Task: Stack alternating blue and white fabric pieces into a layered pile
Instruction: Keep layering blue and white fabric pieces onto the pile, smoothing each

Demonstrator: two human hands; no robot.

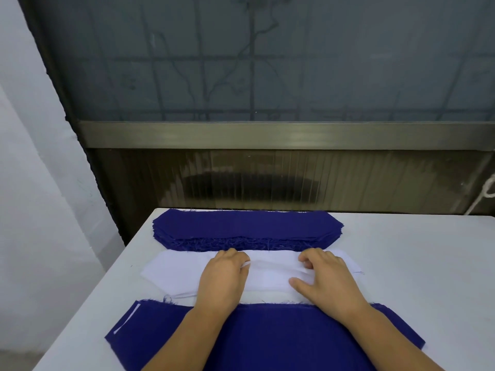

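A thick stack of blue fabric pieces [246,226] lies at the far side of the white table [417,263]. In front of it sits a stack of white fabric pieces [176,269]. Nearest to me is a layered pile with a blue piece [281,336] on top and a white edge showing at its left corner. My left hand [223,277] pinches the top white piece near its middle, fingers curled. My right hand [324,279] rests on the white stack, fingers curled on the same piece, which is slightly lifted and wrinkled between the hands.
The table's left edge runs diagonally beside a pale wall. Behind the table stands a dark window frame with frosted glass. A white cord [487,191] hangs at the far right. Bare tabletop extends to the right of the fabric.
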